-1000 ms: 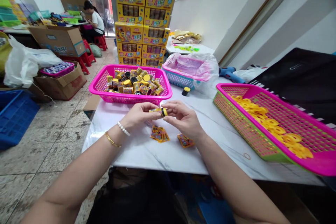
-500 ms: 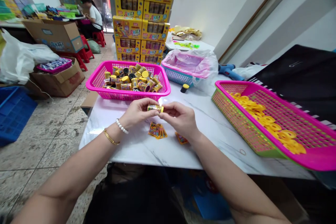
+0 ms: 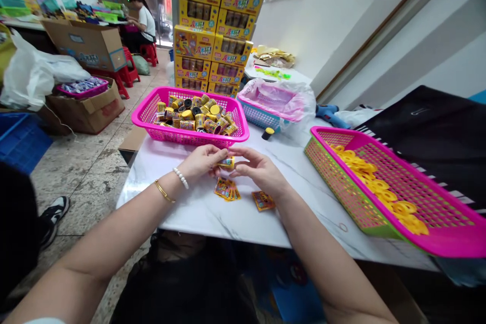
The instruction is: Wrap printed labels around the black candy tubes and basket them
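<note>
A small yellow printed cylinder (image 3: 227, 162) sits between my left hand (image 3: 202, 162) and my right hand (image 3: 258, 169), pinched by the fingertips of both. Below them, a fanned stack of printed yellow-orange cards (image 3: 227, 190) and a single card (image 3: 263, 201) lie on the white marble table (image 3: 170, 217). Ahead, a pink mesh basket (image 3: 186, 136) is heaped with similar cylinders (image 3: 197, 117). A black-and-yellow cap (image 3: 268, 133) stands near its right corner. To the right, a pink-and-green mesh basket (image 3: 353, 162) holds yellow rings (image 3: 375, 185).
Stacked yellow boxes (image 3: 214, 35) rise behind the table beside a plastic-lined blue basket (image 3: 261, 114). A seated person (image 3: 140, 23) works at the back left near cardboard boxes. A blue crate (image 3: 18, 142) and a black-and-white shoe (image 3: 55, 215) are on the floor at left.
The cylinder has turned between my fingers, and its dark end no longer shows. My view has swung, moving the table and baskets in the frame. A shoe and a dark shape have appeared at lower left.
</note>
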`<state>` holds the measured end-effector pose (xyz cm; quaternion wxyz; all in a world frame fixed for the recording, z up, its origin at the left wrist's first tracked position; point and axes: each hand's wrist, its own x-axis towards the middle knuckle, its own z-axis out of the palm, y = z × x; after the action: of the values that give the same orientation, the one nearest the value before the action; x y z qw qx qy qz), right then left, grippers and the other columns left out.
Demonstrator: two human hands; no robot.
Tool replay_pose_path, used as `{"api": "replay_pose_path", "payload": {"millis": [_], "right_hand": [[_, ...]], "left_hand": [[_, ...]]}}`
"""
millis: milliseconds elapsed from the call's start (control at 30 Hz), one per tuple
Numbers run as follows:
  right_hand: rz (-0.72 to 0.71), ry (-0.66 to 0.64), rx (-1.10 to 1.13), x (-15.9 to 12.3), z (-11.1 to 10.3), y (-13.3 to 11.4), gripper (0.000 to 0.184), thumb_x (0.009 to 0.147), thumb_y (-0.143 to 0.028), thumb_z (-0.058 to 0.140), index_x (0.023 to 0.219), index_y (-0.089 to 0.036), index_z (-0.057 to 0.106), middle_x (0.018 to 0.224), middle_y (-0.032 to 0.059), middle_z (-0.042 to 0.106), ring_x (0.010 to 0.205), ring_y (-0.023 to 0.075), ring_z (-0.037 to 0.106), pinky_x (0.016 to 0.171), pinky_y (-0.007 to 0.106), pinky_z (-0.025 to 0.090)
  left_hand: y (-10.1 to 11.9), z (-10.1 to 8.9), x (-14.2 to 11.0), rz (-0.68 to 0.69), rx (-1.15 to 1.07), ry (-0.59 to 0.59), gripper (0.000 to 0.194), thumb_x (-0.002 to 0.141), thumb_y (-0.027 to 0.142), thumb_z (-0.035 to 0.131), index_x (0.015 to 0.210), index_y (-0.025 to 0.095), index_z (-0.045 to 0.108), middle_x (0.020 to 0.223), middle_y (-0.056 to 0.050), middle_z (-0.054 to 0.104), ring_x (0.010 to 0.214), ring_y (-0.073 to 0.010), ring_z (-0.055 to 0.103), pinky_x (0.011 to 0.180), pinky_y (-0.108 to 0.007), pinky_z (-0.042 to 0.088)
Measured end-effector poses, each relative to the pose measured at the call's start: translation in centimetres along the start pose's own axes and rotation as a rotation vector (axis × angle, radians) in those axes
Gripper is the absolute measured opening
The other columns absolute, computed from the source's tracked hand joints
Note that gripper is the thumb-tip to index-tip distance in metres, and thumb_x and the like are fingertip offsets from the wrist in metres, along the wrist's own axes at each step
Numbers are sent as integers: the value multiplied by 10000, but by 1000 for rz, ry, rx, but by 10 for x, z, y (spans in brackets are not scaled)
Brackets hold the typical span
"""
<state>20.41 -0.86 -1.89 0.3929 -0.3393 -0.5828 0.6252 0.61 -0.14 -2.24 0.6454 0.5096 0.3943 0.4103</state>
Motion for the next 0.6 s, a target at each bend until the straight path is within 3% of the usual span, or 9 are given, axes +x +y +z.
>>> {"api": "replay_pose_path", "payload": {"millis": [100, 200, 300, 400, 500, 600], "right_hand": [[-11, -48, -36, -4, 8, 3, 459, 732, -301, 845, 1153, -236, 673, 858, 4, 764, 766, 178, 749, 765, 350, 631], [-30, -21, -147, 3, 10, -3, 390, 744, -353, 817, 1077, -208, 675, 791, 11, 747, 674, 176, 733, 650, 325, 628], [-161, 120, -348, 29, 2, -31, 366, 743, -384, 803, 1015, -170, 684, 787, 26, 722, 607, 159, 703, 570, 297, 609], [-343, 264, -464, 69, -15, -69, 382, 814, -418, 736, 1101, -177, 665, 899, 45, 723, 704, 164, 715, 632, 310, 620], [-436, 361, -731, 102, -40, -87, 420, 880, -417, 675, 1242, -207, 643, 1045, 65, 733, 865, 182, 716, 774, 349, 611], [-306, 575, -1143, 110, -67, -77, 305, 929, -385, 612, 1095, -158, 732, 1008, 107, 761, 933, 238, 714, 878, 396, 567]], "left_hand": [[1, 2, -3, -19, -59, -61, 718, 601, 743, 796, 915, 148, 544, 605, -25, 636, 442, -117, 562, 402, -200, 363], [0, 2, -4, -35, -17, -91, 767, 585, 681, 844, 1035, 146, 529, 609, -16, 649, 445, -132, 571, 415, -215, 392], [-1, 0, -2, -43, 154, 39, 536, 746, 518, 795, 1025, 140, 537, 608, -15, 655, 408, -113, 521, 413, -219, 371], [-1, -2, -1, -8, 337, 122, 234, 835, 320, 710, 940, 139, 604, 614, -6, 654, 451, -108, 521, 460, -223, 380], [-1, -4, -3, 70, 604, 27, 70, 788, 204, 724, 780, 143, 691, 653, -13, 672, 575, -126, 582, 559, -235, 402], [-3, -2, -6, 182, 907, -130, 51, 723, 186, 795, 752, 165, 758, 735, -25, 696, 688, -147, 612, 629, -246, 399]]}}
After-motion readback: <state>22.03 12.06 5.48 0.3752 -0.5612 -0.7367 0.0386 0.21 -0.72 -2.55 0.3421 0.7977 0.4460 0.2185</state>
